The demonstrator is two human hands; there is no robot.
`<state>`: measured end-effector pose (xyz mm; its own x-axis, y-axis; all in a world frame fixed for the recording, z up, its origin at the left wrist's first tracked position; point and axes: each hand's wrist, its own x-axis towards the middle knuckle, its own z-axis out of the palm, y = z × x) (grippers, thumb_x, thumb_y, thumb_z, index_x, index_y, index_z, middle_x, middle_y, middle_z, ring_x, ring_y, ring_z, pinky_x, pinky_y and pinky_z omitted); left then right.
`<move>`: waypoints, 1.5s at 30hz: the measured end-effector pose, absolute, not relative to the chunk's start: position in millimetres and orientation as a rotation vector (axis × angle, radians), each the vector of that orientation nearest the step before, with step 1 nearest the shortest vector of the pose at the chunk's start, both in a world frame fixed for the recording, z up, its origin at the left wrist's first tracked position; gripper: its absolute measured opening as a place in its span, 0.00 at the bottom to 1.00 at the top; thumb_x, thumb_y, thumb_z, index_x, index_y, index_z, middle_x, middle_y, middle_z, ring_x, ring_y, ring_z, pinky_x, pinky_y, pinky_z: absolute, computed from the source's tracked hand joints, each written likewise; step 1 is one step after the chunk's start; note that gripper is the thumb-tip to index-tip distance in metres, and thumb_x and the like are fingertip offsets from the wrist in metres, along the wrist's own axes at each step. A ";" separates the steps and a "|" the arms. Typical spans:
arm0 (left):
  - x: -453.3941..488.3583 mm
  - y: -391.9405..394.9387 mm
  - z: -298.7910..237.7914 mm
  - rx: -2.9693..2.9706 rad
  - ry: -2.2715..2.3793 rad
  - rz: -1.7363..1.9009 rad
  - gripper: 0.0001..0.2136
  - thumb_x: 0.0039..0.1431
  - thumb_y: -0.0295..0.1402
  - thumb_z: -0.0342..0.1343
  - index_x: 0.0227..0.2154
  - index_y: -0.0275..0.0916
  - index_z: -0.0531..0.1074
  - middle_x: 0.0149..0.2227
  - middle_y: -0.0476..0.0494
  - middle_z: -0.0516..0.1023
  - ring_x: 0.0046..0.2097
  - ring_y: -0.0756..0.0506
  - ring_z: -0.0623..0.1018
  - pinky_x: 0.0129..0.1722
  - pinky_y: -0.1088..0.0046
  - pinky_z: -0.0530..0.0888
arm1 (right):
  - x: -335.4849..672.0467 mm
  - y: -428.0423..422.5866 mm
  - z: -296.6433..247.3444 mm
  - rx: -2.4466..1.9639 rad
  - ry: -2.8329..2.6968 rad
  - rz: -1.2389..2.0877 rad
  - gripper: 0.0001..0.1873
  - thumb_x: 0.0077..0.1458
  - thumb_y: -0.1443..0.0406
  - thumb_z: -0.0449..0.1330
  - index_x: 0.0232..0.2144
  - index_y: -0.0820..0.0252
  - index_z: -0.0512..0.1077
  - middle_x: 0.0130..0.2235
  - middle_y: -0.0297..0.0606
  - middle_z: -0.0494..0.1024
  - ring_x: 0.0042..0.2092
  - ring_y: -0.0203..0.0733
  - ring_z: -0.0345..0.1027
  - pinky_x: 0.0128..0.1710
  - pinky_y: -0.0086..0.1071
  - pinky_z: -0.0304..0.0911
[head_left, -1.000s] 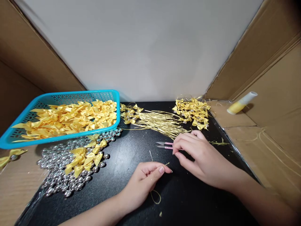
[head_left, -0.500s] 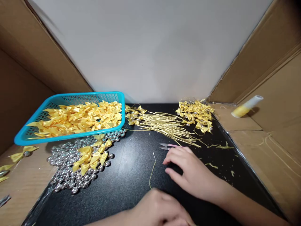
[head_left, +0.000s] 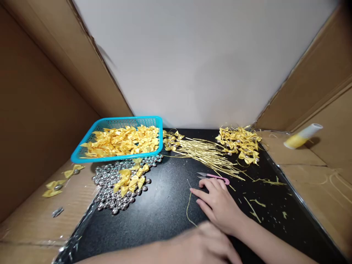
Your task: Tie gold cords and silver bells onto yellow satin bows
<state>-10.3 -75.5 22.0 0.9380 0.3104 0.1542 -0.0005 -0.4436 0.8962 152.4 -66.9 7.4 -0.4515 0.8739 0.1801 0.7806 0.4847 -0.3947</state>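
Your R hand (head_left: 219, 201), grip parted, has a fingertip at the needle (head_left: 189, 183), right of the silver beads (head_left: 106, 185); prob. light, stiff, slippery, so pinch its near end; L hand (head_left: 205, 244) blurred, can't tell grip.

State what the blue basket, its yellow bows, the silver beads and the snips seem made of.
Blue basket: likely molded plastic, slightly glossy, with patterned openwork walls.
Yellow bows: probably satin ribbon; the folds show a soft sheen.
Silver beads: mirror-bright; metal or coated plastic, I can't tell.
Snips: grey pointed blades look metallic; the pink handle could be painted metal or plastic.
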 end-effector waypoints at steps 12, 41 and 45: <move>-62.4 9.0 30.6 2.846 0.771 0.363 0.07 0.62 0.33 0.55 0.40 0.41 0.76 0.42 0.44 0.75 0.45 0.43 0.69 0.46 0.66 0.61 | 151.8 -69.3 12.9 -1.364 -2.361 0.306 0.18 0.60 0.68 0.55 0.50 0.46 0.73 0.47 0.42 0.72 0.49 0.49 0.63 0.49 0.47 0.58; -157.3 -1.3 45.1 2.506 2.136 0.257 0.07 0.58 0.33 0.55 0.32 0.40 0.79 0.34 0.42 0.79 0.38 0.41 0.74 0.36 0.67 0.66 | 157.9 -62.0 -18.7 -1.236 -2.272 0.156 0.12 0.59 0.65 0.55 0.43 0.47 0.74 0.43 0.41 0.72 0.48 0.50 0.66 0.47 0.49 0.61; -150.4 3.3 43.0 2.444 2.099 0.234 0.07 0.57 0.34 0.56 0.32 0.40 0.79 0.35 0.42 0.80 0.41 0.40 0.75 0.38 0.69 0.67 | 158.3 -63.6 -15.6 -1.253 -2.230 0.140 0.13 0.59 0.66 0.54 0.44 0.47 0.73 0.44 0.42 0.72 0.48 0.50 0.66 0.47 0.49 0.61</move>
<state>-150.4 3.3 43.0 0.1467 0.9750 0.1669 0.9878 -0.1533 0.0274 158.3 -63.6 -15.6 -0.3974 0.8120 0.4275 0.7519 0.5552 -0.3555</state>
